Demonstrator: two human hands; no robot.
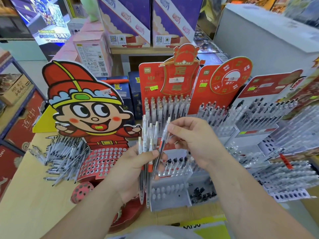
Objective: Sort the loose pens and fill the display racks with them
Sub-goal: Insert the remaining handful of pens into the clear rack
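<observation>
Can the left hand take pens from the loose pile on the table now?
Probably not yet: the left hand grips a bundle of pens. The right hand pinches one pen. The loose pile lies uncovered.

**A stationery shop, stocked for sale**

Red cardboard display racks (148, 78) crowd the counter (25, 204), rows of pens (165, 104) standing in them under small price stickers (154, 87). A cartoon-figure stand (86, 109) rises beside them, with boxed goods (124, 21) stacked behind.
</observation>
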